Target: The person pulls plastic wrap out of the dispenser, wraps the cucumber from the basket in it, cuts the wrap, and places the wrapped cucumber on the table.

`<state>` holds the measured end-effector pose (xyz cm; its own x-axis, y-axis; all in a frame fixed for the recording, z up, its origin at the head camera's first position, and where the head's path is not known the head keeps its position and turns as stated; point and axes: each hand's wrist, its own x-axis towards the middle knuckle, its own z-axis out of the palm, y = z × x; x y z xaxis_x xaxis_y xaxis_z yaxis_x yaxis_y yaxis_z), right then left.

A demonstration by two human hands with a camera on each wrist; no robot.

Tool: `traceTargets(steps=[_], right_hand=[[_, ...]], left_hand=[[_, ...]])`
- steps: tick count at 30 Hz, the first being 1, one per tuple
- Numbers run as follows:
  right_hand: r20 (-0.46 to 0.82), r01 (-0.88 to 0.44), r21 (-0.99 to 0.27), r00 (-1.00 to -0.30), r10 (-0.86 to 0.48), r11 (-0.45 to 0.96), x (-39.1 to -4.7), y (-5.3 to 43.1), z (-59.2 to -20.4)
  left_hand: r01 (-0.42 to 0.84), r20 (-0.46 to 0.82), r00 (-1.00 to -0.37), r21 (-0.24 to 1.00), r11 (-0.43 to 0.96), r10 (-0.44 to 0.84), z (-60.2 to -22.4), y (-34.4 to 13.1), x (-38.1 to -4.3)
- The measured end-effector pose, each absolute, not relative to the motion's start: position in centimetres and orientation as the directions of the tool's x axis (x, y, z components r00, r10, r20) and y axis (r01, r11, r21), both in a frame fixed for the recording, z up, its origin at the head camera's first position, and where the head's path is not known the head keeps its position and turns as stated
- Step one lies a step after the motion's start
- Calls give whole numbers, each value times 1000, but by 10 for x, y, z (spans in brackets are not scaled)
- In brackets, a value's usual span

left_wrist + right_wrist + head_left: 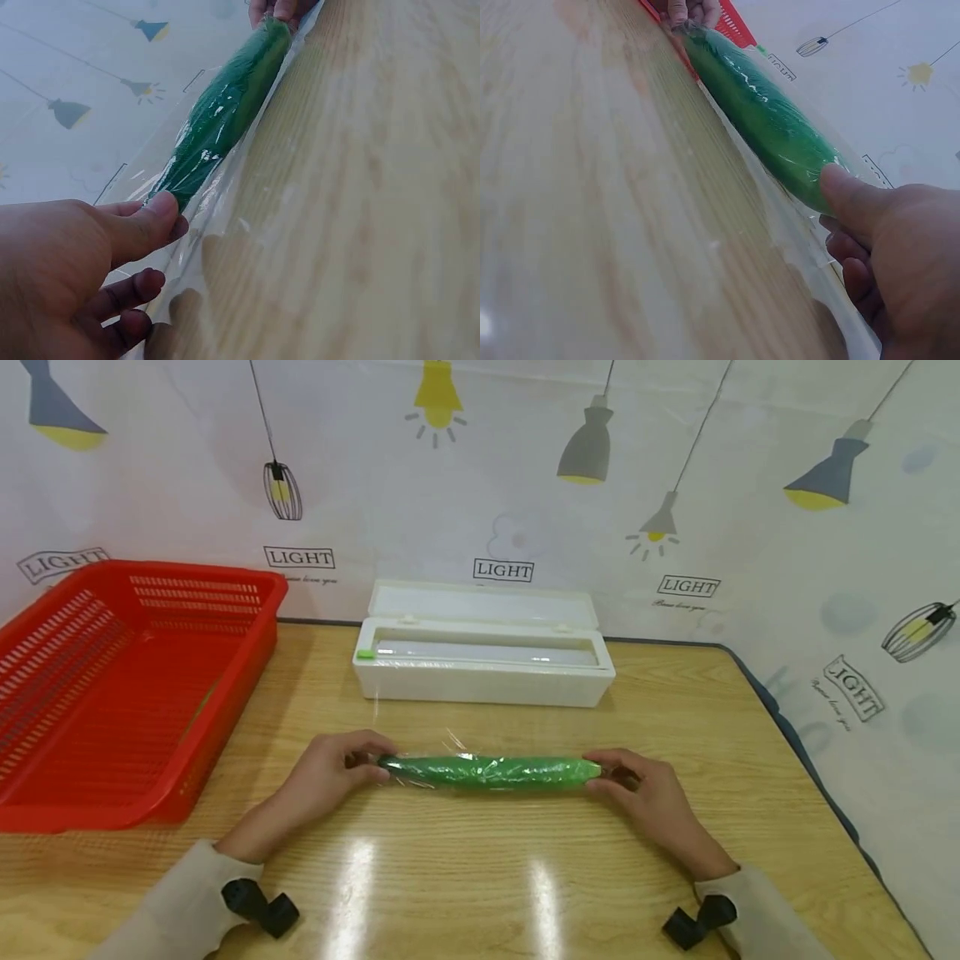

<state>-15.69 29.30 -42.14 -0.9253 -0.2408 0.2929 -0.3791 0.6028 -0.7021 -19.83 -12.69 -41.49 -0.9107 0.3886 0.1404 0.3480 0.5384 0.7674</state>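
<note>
A long green cucumber (487, 771) lies crosswise between my hands, wrapped in shiny clear plastic film. My left hand (330, 774) pinches its dark, narrower end between thumb and fingers. At the paler end, my right hand (647, 792) pinches it the same way. The left wrist view shows the left thumb on top of the wrapped cucumber (225, 112), the lower fingers curled below. In the right wrist view the thumb presses the near end, and clear film (780, 232) stretches along the cucumber's side over the table.
Behind the cucumber stands a white cling film box (483, 685), its lid raised and a film roll inside. A red plastic basket (225, 710) is at the left of the wooden table (450, 877). A wall covering printed with lamps (420, 502) rises behind the table.
</note>
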Motion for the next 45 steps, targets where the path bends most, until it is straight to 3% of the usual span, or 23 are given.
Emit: traceTargets(steps=[8,25,45], right_hand=[[280,-341,-730,-940,-196,593,-160,287,-421],[225,-315,-721,-949,-221,617,-164,288,-422],[190,-249,-710,-968,-161,659,-169,285,-420]], left_hand=[[243,75,-939,834,496,334,-418,-129,-199],[160,14,-958,856,492,287,-412,-120,-205],[155,4,-959,845,512,284,-409,-117,-206]])
